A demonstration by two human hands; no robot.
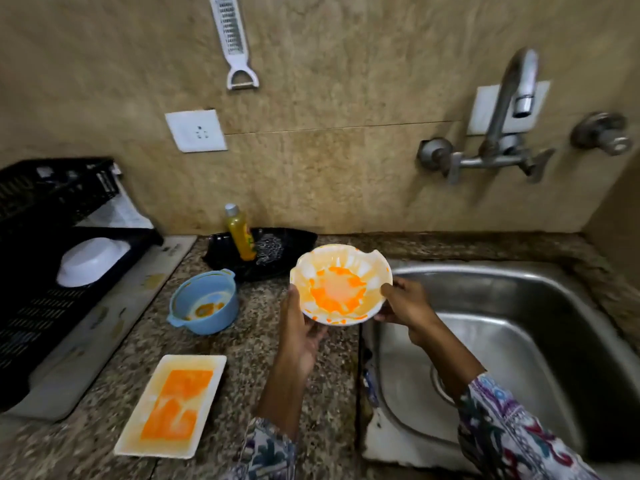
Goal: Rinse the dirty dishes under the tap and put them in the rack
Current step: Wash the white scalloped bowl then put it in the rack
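1. Patterned sleeves enter from the bottom edge, one forearm over the speckled granite table (242,341) and the other over the steel sink (519,323).
2. Left hand (299,332) reaches up from below with the palm turned inward; its fingers (294,303) cup the left rim and underside of the white bowl (341,289).
3. Right hand (407,304) comes in across the sink; its thumb lies on the bowl's right rim and the curled fingers (382,317) sit beneath it, so both hands grip the same bowl.
4. That bowl has a wavy rim, is held just above the table's edge beside the sink, tilted toward the camera, and is smeared with orange residue, thickest round the centre.
5. Nearer than the left fingers and off to their left, a white rectangular tray (173,407) lies flat on the table, coated with orange patches.
6. Left of the fingers, a blue handled pot (204,303) stands upright with a small orange-brown smear on its floor.
7. Further left, the black rack (41,271) holds one white bowl, the upturned bowl (91,261), lying base up.
8. Beyond the fingers, a black dish (270,258) against the wall carries a yellow bottle (240,233) and a steel scrubber (270,249).
9. Far beyond the right fingers, the wall tap (516,95) arches above the sink; no water shows at its spout.
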